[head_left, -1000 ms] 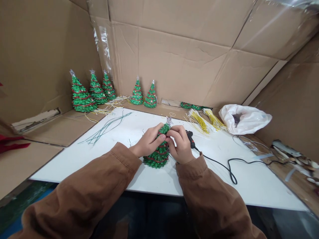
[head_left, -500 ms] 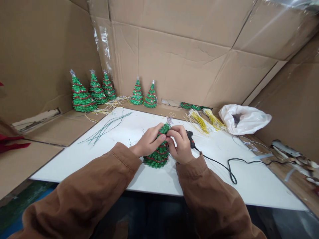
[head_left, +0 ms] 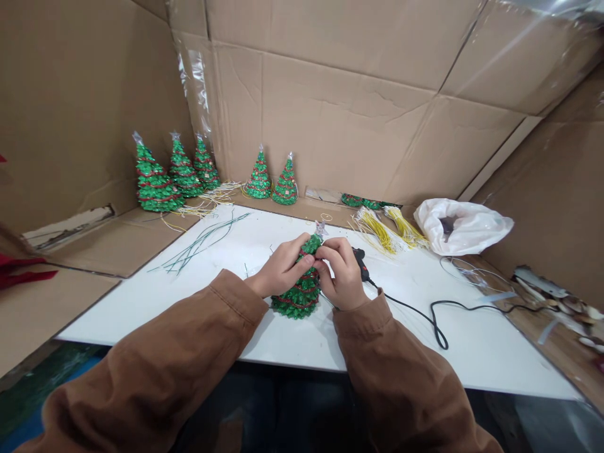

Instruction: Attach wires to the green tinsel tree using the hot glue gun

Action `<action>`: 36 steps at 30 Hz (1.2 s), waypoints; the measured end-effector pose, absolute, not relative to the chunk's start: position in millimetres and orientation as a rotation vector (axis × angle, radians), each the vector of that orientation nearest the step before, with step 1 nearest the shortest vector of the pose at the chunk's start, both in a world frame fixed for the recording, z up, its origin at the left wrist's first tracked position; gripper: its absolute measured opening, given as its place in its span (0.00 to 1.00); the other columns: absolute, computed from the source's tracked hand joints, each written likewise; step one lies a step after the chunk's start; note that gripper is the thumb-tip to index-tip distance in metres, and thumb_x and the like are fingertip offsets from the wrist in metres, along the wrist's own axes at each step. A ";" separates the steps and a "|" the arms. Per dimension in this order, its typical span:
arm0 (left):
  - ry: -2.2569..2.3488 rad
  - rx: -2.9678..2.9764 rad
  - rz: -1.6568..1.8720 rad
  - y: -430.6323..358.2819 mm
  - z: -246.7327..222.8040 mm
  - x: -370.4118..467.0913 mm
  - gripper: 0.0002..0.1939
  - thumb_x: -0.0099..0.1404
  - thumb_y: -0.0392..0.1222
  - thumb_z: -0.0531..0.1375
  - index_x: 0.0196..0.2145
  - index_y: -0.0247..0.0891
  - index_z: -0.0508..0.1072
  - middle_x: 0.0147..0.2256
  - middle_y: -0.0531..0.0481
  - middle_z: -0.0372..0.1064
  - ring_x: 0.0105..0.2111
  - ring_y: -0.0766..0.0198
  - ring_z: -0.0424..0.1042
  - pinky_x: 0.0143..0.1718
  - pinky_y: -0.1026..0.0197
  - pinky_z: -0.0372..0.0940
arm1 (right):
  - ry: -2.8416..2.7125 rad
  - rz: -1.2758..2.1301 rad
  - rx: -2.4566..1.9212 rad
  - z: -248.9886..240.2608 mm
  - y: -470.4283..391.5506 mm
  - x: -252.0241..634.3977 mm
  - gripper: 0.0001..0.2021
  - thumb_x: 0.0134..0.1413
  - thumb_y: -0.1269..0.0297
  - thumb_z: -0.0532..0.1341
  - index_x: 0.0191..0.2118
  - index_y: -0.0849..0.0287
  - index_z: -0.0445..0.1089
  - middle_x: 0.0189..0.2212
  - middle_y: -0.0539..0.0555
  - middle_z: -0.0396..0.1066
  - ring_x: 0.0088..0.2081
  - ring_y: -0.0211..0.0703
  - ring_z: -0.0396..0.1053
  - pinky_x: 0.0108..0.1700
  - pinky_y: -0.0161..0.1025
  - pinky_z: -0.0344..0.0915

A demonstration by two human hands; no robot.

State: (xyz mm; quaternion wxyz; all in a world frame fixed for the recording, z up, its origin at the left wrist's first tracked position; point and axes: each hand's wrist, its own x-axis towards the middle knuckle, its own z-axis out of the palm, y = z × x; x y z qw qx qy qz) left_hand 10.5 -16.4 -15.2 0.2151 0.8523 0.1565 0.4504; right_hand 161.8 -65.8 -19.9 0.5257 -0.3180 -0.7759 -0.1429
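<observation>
A small green Christmas tree [head_left: 297, 297] with red garland stands on the white board in front of me, a clear star [head_left: 321, 229] on its tip. My left hand [head_left: 285, 267] is closed around its upper left side, thumb across the front. On the other side, my right hand [head_left: 340, 270] has thumb and index finger pinched together against the tree just below the star. Whatever lies between those fingertips is too small to make out. Partly hidden behind my right hand is a black corded tool [head_left: 362, 264] with an orange part.
Several finished-looking trees [head_left: 153, 179] line the cardboard wall at the back left. Green wire strips [head_left: 201, 242] lie on the white board [head_left: 401, 340]. Yellow and white wire bundles [head_left: 377, 229] and a white plastic bag [head_left: 465, 226] are at back right. A black cord [head_left: 441, 327] loops across the right side.
</observation>
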 end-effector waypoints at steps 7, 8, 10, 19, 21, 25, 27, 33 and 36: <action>0.432 2.368 1.245 -17.2 -14.4 10.2 0.13 0.67 0.49 0.48 0.31 0.37 0.57 0.24 0.55 0.54 0.24 0.68 0.54 0.27 0.63 0.52 | -1.860 -0.333 -0.751 -18.2 -66.2 161.3 0.07 0.57 0.74 0.53 0.38 0.58 0.65 0.33 0.55 0.58 0.35 0.42 0.61 0.37 0.43 0.65; 0.439 2.366 1.244 -17.5 -14.1 10.2 0.13 0.67 0.49 0.48 0.31 0.38 0.57 0.24 0.55 0.55 0.24 0.68 0.55 0.27 0.63 0.52 | -1.859 -0.331 -0.755 -18.2 -66.2 161.3 0.07 0.57 0.74 0.53 0.38 0.58 0.65 0.33 0.55 0.58 0.35 0.42 0.61 0.37 0.43 0.65; 0.447 2.362 1.244 -17.8 -13.9 10.3 0.13 0.67 0.50 0.47 0.31 0.37 0.57 0.24 0.55 0.55 0.24 0.67 0.55 0.28 0.63 0.52 | -1.856 -0.326 -0.762 -18.4 -66.1 161.3 0.07 0.57 0.73 0.53 0.38 0.58 0.65 0.33 0.54 0.58 0.35 0.42 0.61 0.37 0.43 0.64; 0.446 2.360 1.234 -17.9 -14.0 10.6 0.13 0.67 0.50 0.47 0.31 0.38 0.57 0.24 0.55 0.55 0.24 0.67 0.55 0.27 0.63 0.52 | -1.856 -0.329 -0.765 -18.9 -65.4 161.7 0.07 0.57 0.73 0.52 0.38 0.58 0.65 0.33 0.54 0.58 0.35 0.42 0.61 0.37 0.43 0.64; 0.443 2.360 1.238 -18.3 -13.6 10.6 0.13 0.67 0.50 0.47 0.30 0.38 0.57 0.24 0.55 0.54 0.24 0.67 0.55 0.27 0.63 0.51 | -1.857 -0.329 -0.758 -19.0 -65.3 161.8 0.07 0.57 0.73 0.53 0.38 0.58 0.65 0.33 0.54 0.58 0.35 0.42 0.61 0.36 0.43 0.64; 0.430 2.345 1.230 -18.7 -13.4 10.5 0.13 0.67 0.49 0.48 0.31 0.38 0.56 0.24 0.55 0.54 0.24 0.68 0.54 0.28 0.63 0.51 | -1.857 -0.331 -0.750 -19.1 -65.2 162.2 0.07 0.56 0.74 0.53 0.37 0.58 0.65 0.33 0.54 0.57 0.35 0.41 0.60 0.36 0.42 0.64; 0.426 2.342 1.220 -18.5 -13.6 10.4 0.13 0.67 0.49 0.48 0.31 0.38 0.56 0.24 0.55 0.55 0.24 0.68 0.54 0.28 0.63 0.51 | -1.863 -0.342 -0.755 -19.2 -65.2 162.4 0.07 0.56 0.74 0.53 0.38 0.58 0.65 0.33 0.54 0.57 0.35 0.41 0.60 0.36 0.42 0.64; 0.432 2.354 1.223 -18.4 -13.0 10.3 0.13 0.67 0.49 0.48 0.31 0.37 0.57 0.24 0.55 0.55 0.24 0.68 0.55 0.28 0.63 0.51 | -1.864 -0.362 -0.748 -19.2 -65.0 162.4 0.07 0.56 0.75 0.53 0.38 0.58 0.65 0.33 0.54 0.57 0.35 0.41 0.60 0.35 0.41 0.64; 0.433 2.355 1.226 -18.2 -12.8 10.4 0.13 0.67 0.49 0.47 0.30 0.37 0.56 0.24 0.56 0.54 0.24 0.68 0.54 0.27 0.63 0.51 | -1.859 -0.357 -0.749 -19.4 -65.1 162.0 0.07 0.56 0.75 0.53 0.37 0.58 0.65 0.33 0.54 0.57 0.35 0.41 0.60 0.35 0.41 0.64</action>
